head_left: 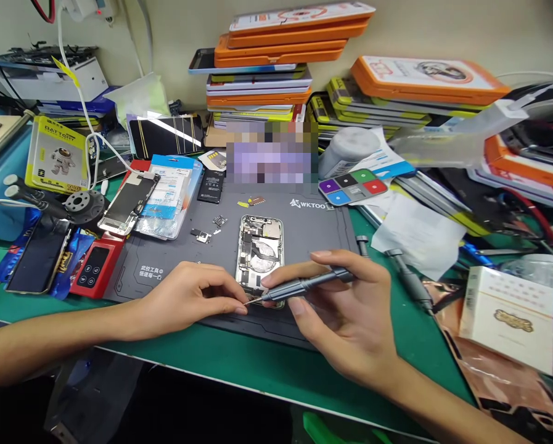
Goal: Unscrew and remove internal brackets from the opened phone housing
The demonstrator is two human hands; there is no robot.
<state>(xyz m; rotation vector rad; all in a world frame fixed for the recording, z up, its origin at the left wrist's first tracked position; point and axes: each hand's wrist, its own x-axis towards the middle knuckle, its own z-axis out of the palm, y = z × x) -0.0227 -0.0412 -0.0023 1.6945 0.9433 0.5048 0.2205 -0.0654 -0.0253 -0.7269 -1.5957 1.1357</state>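
Observation:
An opened phone (263, 256) lies on the dark grey work mat (174, 216), its inner boards and a round coil showing. My right hand (350, 314) grips a grey precision screwdriver (299, 287), tilted with its thin tip pointing left over the phone's near edge. Thumb and index finger of my left hand (197, 293) are pinched together at that tip; anything between them is too small to make out. Left of the phone, small metal parts (201, 235) and a little circuit piece (219, 221) rest on the mat. A black battery (210, 186) lies farther back.
A removed phone screen (129, 200) leans on packets at the left, near a red device (98, 268). Orange boxes (285, 43) are stacked behind. Another screwdriver (410, 280) and a white box (510, 317) occupy the right. A blurred patch covers the mat's back edge.

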